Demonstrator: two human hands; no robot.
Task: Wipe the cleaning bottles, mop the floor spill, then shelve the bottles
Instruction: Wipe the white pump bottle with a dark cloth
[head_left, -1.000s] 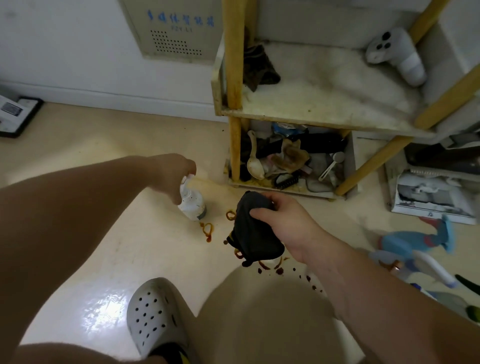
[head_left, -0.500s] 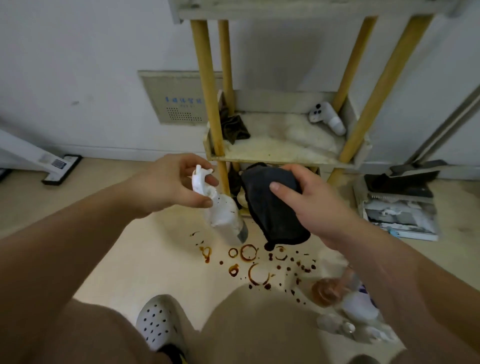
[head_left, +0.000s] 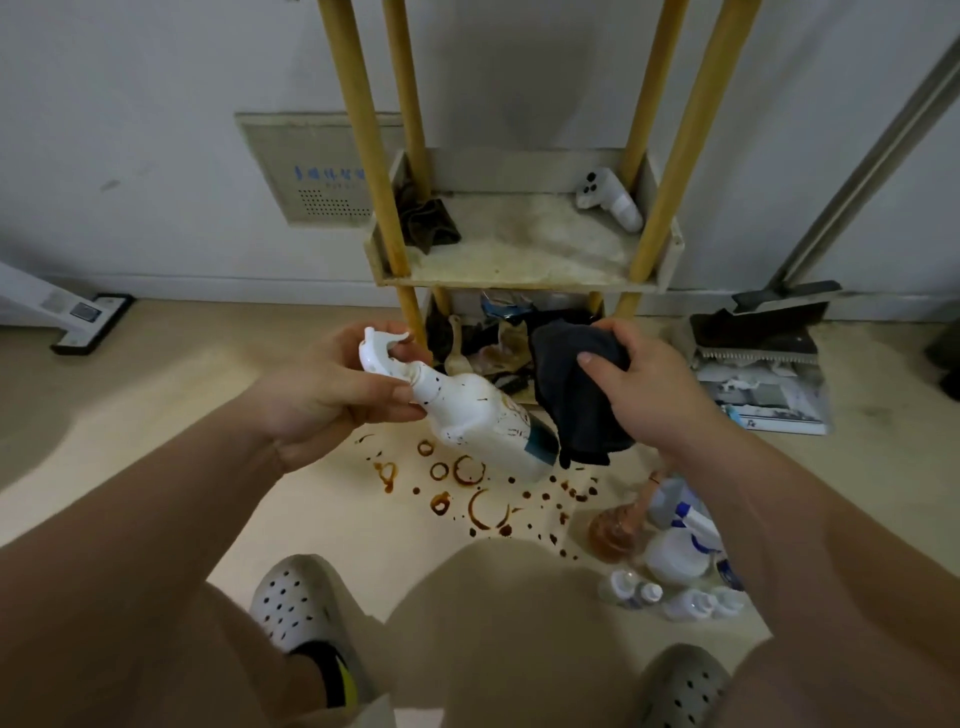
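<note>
Beyond both hands stands the yellow-posted shelf (head_left: 519, 283), with a brown rag (head_left: 428, 226) on its stained tray. Below the hands, the spill (head_left: 470, 470) marks the floor (head_left: 182, 374) with brown rings and drops. A cluster of bottles (head_left: 675, 556) sits under the right forearm. The left hand (head_left: 332, 395) grips the neck of the spattered white pump bottle (head_left: 483, 421), which is tilted. The right hand (head_left: 644, 395) clutches a dark cloth (head_left: 576, 400) at the bottle's base.

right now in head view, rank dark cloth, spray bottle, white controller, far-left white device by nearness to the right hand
1. dark cloth, in the right hand
2. spray bottle, just left
3. white controller, on shelf beyond
4. white device, at the far left
</note>
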